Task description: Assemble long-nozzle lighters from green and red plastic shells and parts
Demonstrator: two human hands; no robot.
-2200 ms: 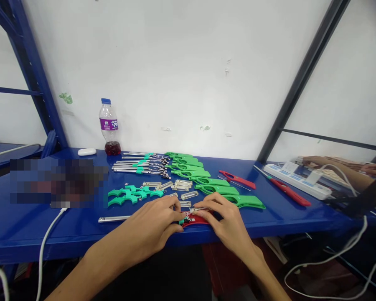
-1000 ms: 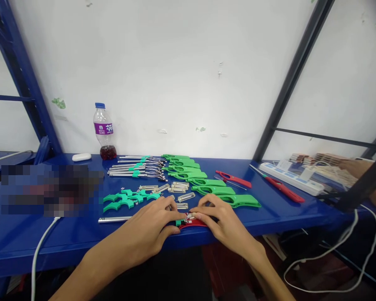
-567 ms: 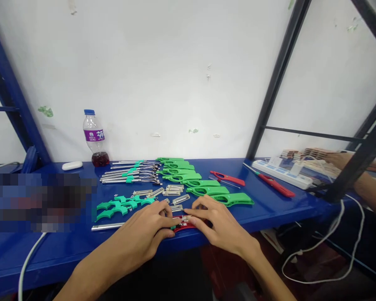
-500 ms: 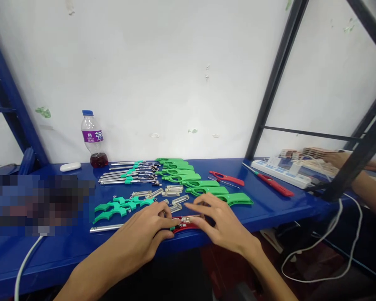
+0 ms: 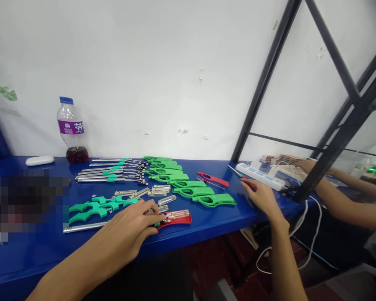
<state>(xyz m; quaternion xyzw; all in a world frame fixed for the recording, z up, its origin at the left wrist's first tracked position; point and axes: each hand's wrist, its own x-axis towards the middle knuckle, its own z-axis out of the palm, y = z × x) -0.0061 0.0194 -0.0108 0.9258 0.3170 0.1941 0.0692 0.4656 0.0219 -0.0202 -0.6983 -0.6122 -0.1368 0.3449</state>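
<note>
My left hand [image 5: 138,223] is closed at the table's front edge, its fingertips pinching an open red lighter shell [image 5: 188,219]. A clear fuel tank [image 5: 179,214] lies in that shell, and a silver lighter tube [image 5: 84,227] sticks out left from under the hand. At the right, my right hand [image 5: 263,196] has its fingers curled over the handle of a long red lighter [image 5: 253,186], whose thin metal tube points toward the wall; the hand covers most of the handle. Several loose clear fuel tanks [image 5: 166,200] and teal triggers [image 5: 95,207] lie near my left hand.
Behind are green lighter shells [image 5: 192,191], tube assemblies with wires [image 5: 113,172], and a red shell half [image 5: 213,179]. A drink bottle [image 5: 72,131] and white case [image 5: 39,160] stand by the wall. A power strip [image 5: 260,175] and metal post [image 5: 263,83] are right, near another person's arm [image 5: 335,200].
My right hand has left the open red shell and moved right to the long red lighter. My left hand stays on the shell. The view has turned rightward.
</note>
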